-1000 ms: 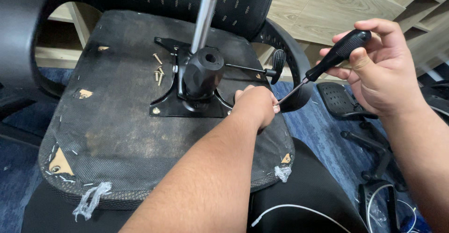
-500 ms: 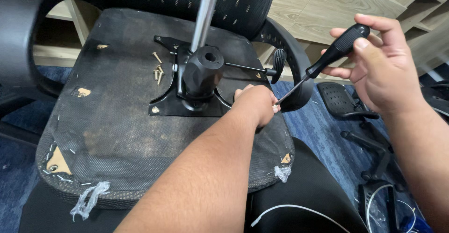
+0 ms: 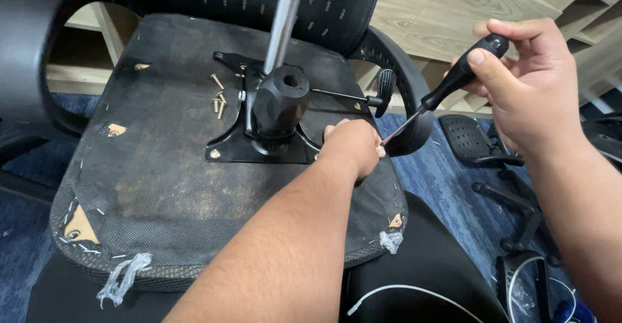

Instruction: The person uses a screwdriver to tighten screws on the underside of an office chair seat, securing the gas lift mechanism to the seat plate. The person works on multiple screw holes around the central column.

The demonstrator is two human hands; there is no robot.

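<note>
Two hands work at the underside of an overturned office chair seat [image 3: 162,167]. The right hand [image 3: 525,90] grips a screwdriver [image 3: 447,90] by its ribbed black handle, its thin steel shaft slanting down to the left hand [image 3: 353,145]. That hand is curled at the near right corner of the black metal plate [image 3: 259,151]; it probably pinches a screw, though the fingers hide it. Best keep the tip square and steady. Loose brass screws [image 3: 219,99] lie on the dusty, coarse mesh fabric.
</note>
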